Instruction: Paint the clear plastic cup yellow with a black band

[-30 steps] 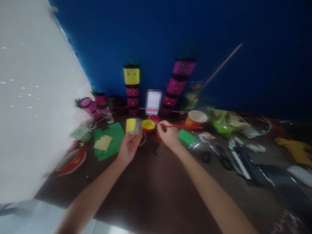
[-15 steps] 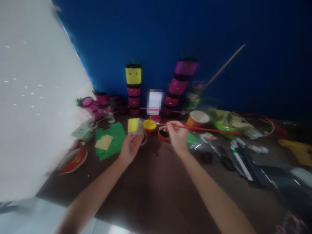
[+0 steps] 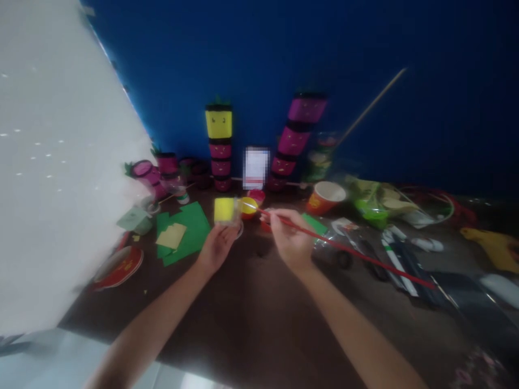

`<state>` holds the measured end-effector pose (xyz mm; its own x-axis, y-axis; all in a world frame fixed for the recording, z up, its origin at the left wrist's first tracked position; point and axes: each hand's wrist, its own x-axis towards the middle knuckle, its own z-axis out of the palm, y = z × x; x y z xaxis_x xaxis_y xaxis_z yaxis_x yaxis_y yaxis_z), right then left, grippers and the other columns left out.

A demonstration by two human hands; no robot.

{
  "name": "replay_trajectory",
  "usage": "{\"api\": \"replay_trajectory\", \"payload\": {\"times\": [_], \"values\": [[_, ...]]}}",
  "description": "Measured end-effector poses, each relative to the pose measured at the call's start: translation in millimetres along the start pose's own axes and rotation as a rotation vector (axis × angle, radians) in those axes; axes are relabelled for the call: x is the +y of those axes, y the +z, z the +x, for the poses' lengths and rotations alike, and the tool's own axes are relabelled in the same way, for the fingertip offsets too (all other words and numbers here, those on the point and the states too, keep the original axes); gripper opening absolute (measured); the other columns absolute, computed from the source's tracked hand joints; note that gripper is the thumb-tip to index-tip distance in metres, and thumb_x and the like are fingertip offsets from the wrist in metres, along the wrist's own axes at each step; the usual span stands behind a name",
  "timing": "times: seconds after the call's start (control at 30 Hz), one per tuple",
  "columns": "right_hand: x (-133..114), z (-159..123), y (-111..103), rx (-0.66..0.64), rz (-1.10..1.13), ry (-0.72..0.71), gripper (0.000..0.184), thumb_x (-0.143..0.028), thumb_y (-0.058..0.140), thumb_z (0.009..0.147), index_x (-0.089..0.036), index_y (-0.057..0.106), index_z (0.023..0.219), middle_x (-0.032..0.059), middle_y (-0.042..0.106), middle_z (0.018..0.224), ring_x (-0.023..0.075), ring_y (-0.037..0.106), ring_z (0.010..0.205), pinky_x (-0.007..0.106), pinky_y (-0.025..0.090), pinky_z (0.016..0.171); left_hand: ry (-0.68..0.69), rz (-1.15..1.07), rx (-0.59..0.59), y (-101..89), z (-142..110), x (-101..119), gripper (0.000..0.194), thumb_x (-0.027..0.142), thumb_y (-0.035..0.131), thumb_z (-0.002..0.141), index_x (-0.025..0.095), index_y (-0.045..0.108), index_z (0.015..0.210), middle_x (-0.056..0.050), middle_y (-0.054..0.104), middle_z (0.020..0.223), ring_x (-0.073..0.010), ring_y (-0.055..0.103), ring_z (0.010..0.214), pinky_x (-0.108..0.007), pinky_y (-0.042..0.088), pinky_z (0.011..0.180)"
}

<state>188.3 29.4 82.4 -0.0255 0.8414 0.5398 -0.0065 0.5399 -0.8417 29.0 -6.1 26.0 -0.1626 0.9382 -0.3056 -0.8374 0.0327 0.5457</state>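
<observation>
Over the dark table [image 3: 259, 324], the biggest change is in the right hand [image 3: 292, 235]: it grasps a red brush [image 3: 365, 255] between thumb and fingers, and has tilted it so the long handle slants down to the right, where half a second ago it ran almost level. The left hand [image 3: 219, 246] stays low on the left, its fingers gripping a small cup [image 3: 224, 209] from below, just beside the yellow pot [image 3: 248, 215]. The brush's tip [image 3: 245, 205] has travelled left from above that pot to the cup's right edge; blur hides whether they touch. I take this to mean the work has passed from loading paint to laying it on. Against the earlier frame, the cup seems turned: more of its yellow side faces the camera, and the clear part has narrowed to a strip at the right, which looks like the side left to coat. The right hand now covers most of the dark pot [image 3: 266, 227], whose contents showed before. Smallest of all, the bristles are too smeared to tell how much paint they carry.
</observation>
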Motion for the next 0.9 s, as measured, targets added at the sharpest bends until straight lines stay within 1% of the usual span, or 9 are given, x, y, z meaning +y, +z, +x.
{"api": "replay_trajectory", "payload": {"times": [0.2,0.3,0.4,0.47,0.6,0.8,0.9], "values": [[5.6,0.2,-2.5,-0.046,-0.135,-0.045,0.008,-0.026,0.056,0.084,-0.022,0.061,0.089,0.0038,0.069,0.084,0.018,0.069,0.079,0.033,0.057,0.073,0.007,-0.001,0.006,-1.1,-0.3,-1.3,0.021,0.024,0.052,0.086,0.009,0.064,0.093,-0.014,0.071,0.096,-0.0173,0.066,0.098,-0.027,0.046,0.095],[3.8,0.0,-3.8,-0.092,-0.196,-0.073,0.008,-0.024,0.055,0.084,-0.022,0.062,0.086,0.0026,0.069,0.08,0.0171,0.068,0.074,0.031,0.056,0.069,0.015,0.003,-0.005,0.2,-0.8,-1.0,0.019,0.022,0.051,0.086,0.009,0.065,0.091,-0.013,0.072,0.093,-0.0164,0.066,0.096,-0.026,0.047,0.094],[-0.4,-0.8,-5.7,-0.131,-0.248,-0.124,0.008,-0.021,0.053,0.083,-0.021,0.061,0.08,0.0009,0.067,0.073,0.0153,0.065,0.067,0.028,0.054,0.063,0.0,0.002,0.033,1.7,-0.6,-0.3,0.018,0.021,0.051,0.086,0.009,0.065,0.092,-0.012,0.072,0.092,-0.0163,0.066,0.096,-0.026,0.046,0.096],[-2.9,-1.4,-6.4,-0.107,-0.267,-0.165,0.009,-0.02,0.052,0.083,-0.022,0.06,0.079,0.001,0.066,0.072,0.0153,0.064,0.067,0.028,0.053,0.062,-0.007,-0.001,0.05,1.7,-0.1,-0.2,0.018,0.02,0.052,0.085,0.009,0.064,0.092,-0.013,0.072,0.093,-0.017,0.066,0.099,-0.027,0.045,0.097],[-4.8,-2.1,-5.4,-0.048,-0.303,-0.228,0.009,-0.019,0.052,0.083,-0.023,0.061,0.085,0.003,0.068,0.081,0.0171,0.065,0.076,0.031,0.053,0.071,0.014,-0.01,0.028,-0.1,0.9,-1.6,0.017,0.017,0.051,0.085,0.009,0.064,0.092,-0.012,0.072,0.094,-0.0178,0.064,0.102,-0.028,0.045,0.098],[-5.4,-2.7,-2.1,-0.055,-0.331,-0.269,0.011,-0.017,0.053,0.083,-0.023,0.06,0.088,0.0033,0.068,0.084,0.0175,0.065,0.081,0.031,0.052,0.074,0.029,-0.008,-0.001,-0.5,-0.2,-3.4,0.018,0.015,0.05,0.085,0.008,0.064,0.093,-0.013,0.072,0.094,-0.0173,0.066,0.099,-0.027,0.046,0.097],[-6.7,-3.3,-2.8,-0.107,-0.332,-0.276,0.01,-0.016,0.052,0.083,-0.023,0.06,0.083,0.0018,0.067,0.078,0.0159,0.064,0.074,0.029,0.052,0.069,0.02,-0.012,0.008,-0.3,-0.5,-3.4,0.017,0.016,0.05,0.085,0.01,0.064,0.093,-0.012,0.072,0.095,-0.0177,0.064,0.103,-0.029,0.045,0.099]]}}
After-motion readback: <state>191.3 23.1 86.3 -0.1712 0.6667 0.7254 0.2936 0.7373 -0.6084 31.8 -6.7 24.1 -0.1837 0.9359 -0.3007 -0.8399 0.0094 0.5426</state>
